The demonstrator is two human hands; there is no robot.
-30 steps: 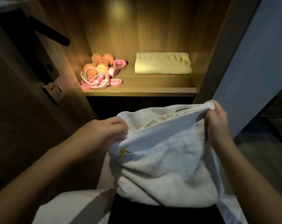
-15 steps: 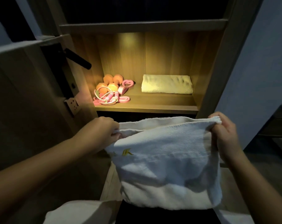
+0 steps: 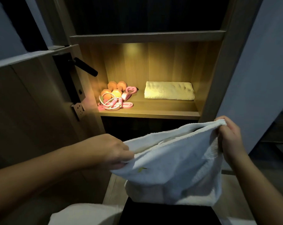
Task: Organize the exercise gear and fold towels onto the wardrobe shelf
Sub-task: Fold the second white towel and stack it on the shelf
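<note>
The person holds a soft, fluffy white towel point(image 3: 174, 172) in the air, below and in front of the lit wooden shelf point(image 3: 153, 113). The left hand point(image 3: 116, 153) pinches one top corner with curled fingers. The right hand point(image 3: 230, 137) grips the other top corner, a bit higher up. The towel is folded over and hangs down floppy. On the shelf, a fuzzy yellow towel point(image 3: 169, 90) lies folded in a flat block on the right. On the left sit chunky orange dumbbells point(image 3: 114, 90), a loopy pink jump rope point(image 3: 111, 104) and a pink heart-shaped ring point(image 3: 130, 90).
</note>
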